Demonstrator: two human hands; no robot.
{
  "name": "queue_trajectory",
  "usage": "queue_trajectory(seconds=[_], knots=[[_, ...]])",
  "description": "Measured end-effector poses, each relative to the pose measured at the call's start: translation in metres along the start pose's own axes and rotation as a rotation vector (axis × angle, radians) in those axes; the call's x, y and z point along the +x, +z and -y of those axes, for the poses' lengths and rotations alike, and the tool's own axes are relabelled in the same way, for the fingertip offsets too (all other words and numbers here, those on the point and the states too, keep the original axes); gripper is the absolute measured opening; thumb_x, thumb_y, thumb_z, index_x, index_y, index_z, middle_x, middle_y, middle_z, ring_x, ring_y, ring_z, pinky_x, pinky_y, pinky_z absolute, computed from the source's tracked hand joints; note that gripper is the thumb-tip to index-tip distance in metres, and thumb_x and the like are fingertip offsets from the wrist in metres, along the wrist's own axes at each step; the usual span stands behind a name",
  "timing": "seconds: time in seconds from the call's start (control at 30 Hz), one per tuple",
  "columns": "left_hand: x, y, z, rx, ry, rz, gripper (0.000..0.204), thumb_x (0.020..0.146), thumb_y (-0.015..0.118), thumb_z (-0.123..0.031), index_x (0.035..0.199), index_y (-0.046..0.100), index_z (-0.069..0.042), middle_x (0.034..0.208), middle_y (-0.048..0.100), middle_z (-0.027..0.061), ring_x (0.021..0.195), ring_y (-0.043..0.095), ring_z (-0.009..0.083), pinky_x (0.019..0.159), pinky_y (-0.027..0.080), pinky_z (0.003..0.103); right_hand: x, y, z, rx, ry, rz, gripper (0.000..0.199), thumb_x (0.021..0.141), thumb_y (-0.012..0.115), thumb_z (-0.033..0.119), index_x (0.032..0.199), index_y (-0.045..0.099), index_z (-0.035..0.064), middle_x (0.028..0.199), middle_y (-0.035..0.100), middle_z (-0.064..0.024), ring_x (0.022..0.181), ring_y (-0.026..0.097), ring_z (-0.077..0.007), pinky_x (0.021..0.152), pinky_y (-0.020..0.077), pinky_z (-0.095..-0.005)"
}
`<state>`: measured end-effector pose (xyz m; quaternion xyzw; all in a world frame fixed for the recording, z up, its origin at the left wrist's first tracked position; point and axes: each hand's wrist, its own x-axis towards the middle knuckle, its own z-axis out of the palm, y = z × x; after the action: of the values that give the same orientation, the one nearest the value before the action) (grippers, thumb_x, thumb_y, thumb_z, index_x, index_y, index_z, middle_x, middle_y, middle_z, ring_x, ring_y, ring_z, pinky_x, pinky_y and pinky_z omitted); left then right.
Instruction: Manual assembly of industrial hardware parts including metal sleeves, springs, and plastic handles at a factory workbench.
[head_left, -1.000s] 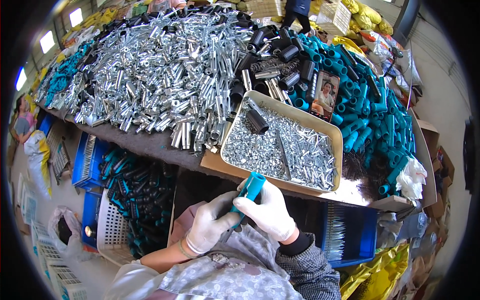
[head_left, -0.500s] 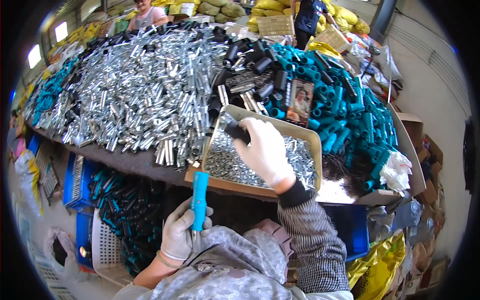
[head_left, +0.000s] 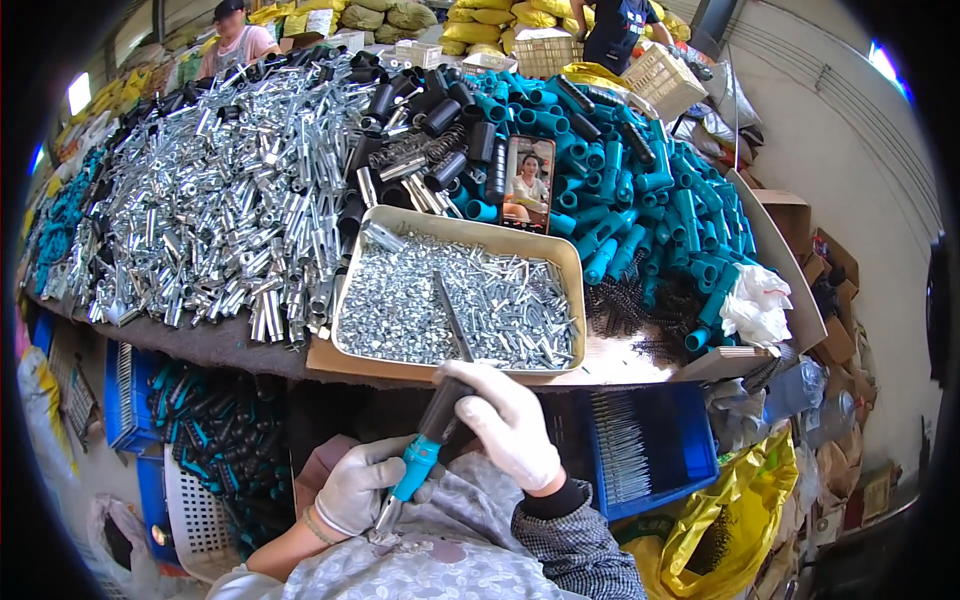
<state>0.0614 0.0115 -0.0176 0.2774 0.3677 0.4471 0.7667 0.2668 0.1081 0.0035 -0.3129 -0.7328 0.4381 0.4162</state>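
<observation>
My left hand, in a white glove, is closed around a teal tubular handle with a metal shank at its lower end. My gloved right hand grips a black sleeve, which meets the upper end of the teal handle; both tilt together above my lap. Beyond the right hand, a cream tray holds many small metal pieces. A dark slim rod reaches from over the tray to the right fingers; whether it is held or lies there I cannot tell.
Heaped metal tubes cover the left of the table, with teal tubes at right. A phone leans behind the tray. Below stand a blue bin and a white basket. Two people are at the far side.
My right hand has come down from over the tray with the black sleeve to the teal handle. The handle has tilted to the right and sits lower. The view has shifted right.
</observation>
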Motion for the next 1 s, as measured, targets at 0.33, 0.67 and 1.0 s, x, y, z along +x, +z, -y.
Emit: queue_trajectory(seconds=[0.33,0.67,1.0], knots=[[0.006,0.015,-0.013,0.315,0.096,-0.123,0.057,0.088,0.072,-0.028,0.128,0.058,0.009,0.097,0.069,0.0114,0.074,0.064,0.0137,0.065,0.051,0.023,-0.019,0.020,0.008,-0.416,-0.186,-0.175,0.040,0.085,0.064,0.009,0.122,0.059,-0.0027,0.105,0.067,-0.0215,0.095,0.067,-0.0365,0.083,0.0539,-0.0401],[0.020,0.020,0.001,1.333,0.604,0.030,0.058,0.072,0.085,-0.023,0.122,0.063,-0.005,0.090,0.069,0.0150,0.076,0.070,0.0317,0.068,0.056,0.036,-0.018,-0.070,-0.003,-0.049,0.194,0.118,0.015,0.091,0.060,0.009,0.097,0.069,-0.0009,0.083,0.067,-0.0044,0.072,0.066,-0.0131,0.068,0.0532,-0.0294],[0.016,0.010,0.006,1.430,0.603,-0.006,0.059,0.071,0.086,-0.025,0.121,0.062,-0.003,0.090,0.068,0.0148,0.073,0.070,0.0303,0.065,0.056,0.036,-0.051,-0.212,-0.090,-1.344,0.154,-0.601,0.006,0.084,0.064,0.008,0.088,0.067,0.0108,0.087,0.063,-0.0087,0.083,0.064,-0.0308,0.071,0.0524,-0.0402]])
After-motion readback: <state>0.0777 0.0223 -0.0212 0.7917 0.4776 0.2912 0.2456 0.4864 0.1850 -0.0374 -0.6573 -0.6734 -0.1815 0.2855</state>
